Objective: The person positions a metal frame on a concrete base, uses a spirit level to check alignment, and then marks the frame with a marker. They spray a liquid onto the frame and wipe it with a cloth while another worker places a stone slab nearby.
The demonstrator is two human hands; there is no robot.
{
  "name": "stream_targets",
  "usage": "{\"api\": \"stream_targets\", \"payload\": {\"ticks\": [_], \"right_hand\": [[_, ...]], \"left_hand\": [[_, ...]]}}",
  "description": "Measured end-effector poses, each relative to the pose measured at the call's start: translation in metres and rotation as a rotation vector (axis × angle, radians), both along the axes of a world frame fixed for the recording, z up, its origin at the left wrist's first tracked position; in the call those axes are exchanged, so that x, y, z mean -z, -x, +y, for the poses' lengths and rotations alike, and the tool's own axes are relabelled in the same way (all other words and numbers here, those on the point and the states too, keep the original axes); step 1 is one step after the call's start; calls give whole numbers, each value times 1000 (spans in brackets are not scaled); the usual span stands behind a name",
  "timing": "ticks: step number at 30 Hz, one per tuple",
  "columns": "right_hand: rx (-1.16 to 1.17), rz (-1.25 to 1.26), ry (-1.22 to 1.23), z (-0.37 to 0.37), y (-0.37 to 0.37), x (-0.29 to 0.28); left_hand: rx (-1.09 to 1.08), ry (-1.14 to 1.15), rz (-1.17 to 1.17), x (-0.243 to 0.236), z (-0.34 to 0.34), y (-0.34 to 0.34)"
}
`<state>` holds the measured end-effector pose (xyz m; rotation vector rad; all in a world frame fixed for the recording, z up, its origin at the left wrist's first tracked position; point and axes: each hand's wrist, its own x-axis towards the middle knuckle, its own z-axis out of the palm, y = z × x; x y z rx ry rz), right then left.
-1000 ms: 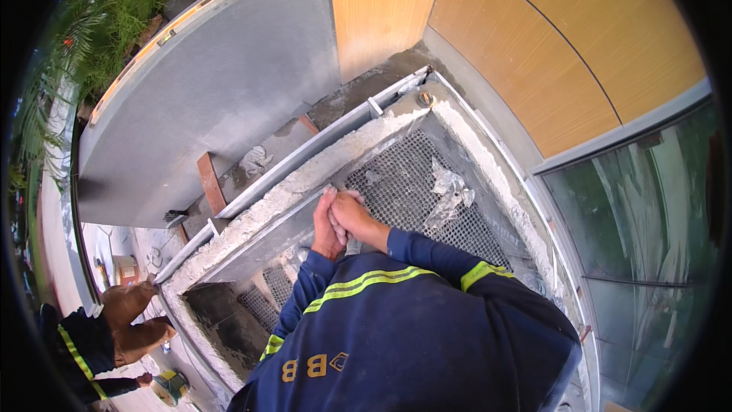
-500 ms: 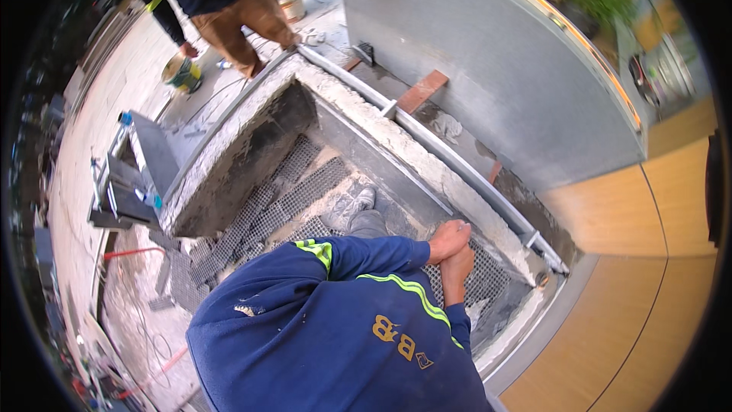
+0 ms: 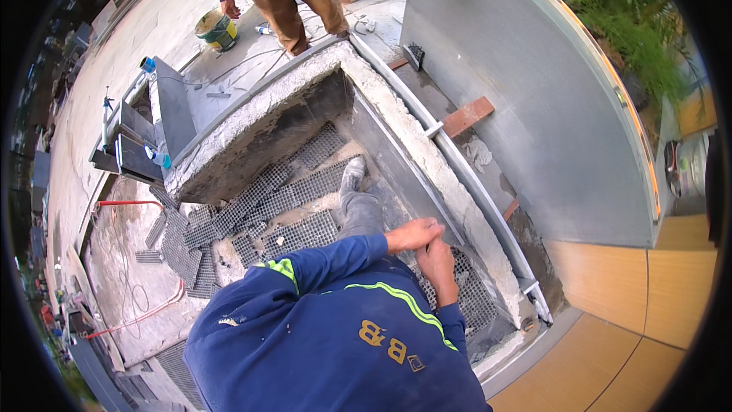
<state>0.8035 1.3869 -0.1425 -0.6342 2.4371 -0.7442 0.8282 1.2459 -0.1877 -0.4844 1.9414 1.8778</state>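
Note:
My left hand (image 3: 414, 233) and my right hand (image 3: 437, 265) meet in front of me with fingers curled in close together. Whatever is between the fingers, if anything, cannot be made out. Both arms wear blue sleeves, and my body leans over a trough with rough cement rims (image 3: 450, 175). Beneath the right hand lies a dark grid panel (image 3: 474, 290). More dark grid panels (image 3: 305, 235) cover part of the trough floor to the left. My shoe (image 3: 353, 175) rests on the floor by the inner wall.
A co-worker in brown trousers (image 3: 293, 0) stands beyond the far corner, near a green bucket (image 3: 218, 30). Right of the trough rise a grey slab wall (image 3: 526, 91) and wood-toned panels (image 3: 602, 275). Dark slabs (image 3: 174, 107) lean at the left; a red bar (image 3: 130, 203) lies below them.
The view has shifted, so the trough and co-worker sit differently in the picture. My left hand has moved from over the right wrist to the right hand's fingertips.

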Motion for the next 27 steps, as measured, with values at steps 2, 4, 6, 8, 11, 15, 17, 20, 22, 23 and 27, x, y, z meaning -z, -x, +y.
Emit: {"api": "stream_targets", "payload": {"ticks": [2, 4, 6, 8, 11, 15, 17, 20, 22, 23, 27], "right_hand": [[-97, -43, -94, -23, 12, 18], [-141, -143, -14, -48, 20, 48], [-136, -261, 45, -91, 35, 48], [-73, -395, 85, -141, 51, 41], [-113, -405, 56, -208, 87, 66], [118, -556, 68, -290, 132, 59], [212, -560, 33, -298, 146, 78], [319, -627, -3, -303, 155, 87], [389, -668, -54, -297, 153, 93], [401, -703, -103, -300, 151, 94], [382, -808, -209, -306, 150, 117]], "left_hand": [[56, 145, 95, 10, -29, 0], [66, 183, 97, 27, -60, 2], [88, 207, 95, 37, -99, 14], [130, 218, 88, 46, -149, 31], [91, 193, 90, 68, -229, 61], [-26, 242, 27, 114, -350, 102], [-152, 381, -76, 126, -402, 120], [-216, 303, -114, 157, -480, 142], [-220, 357, -82, 177, -525, 166], [-234, 365, -106, 193, -548, 183], [-388, 449, -56, 266, -654, 273]]}}
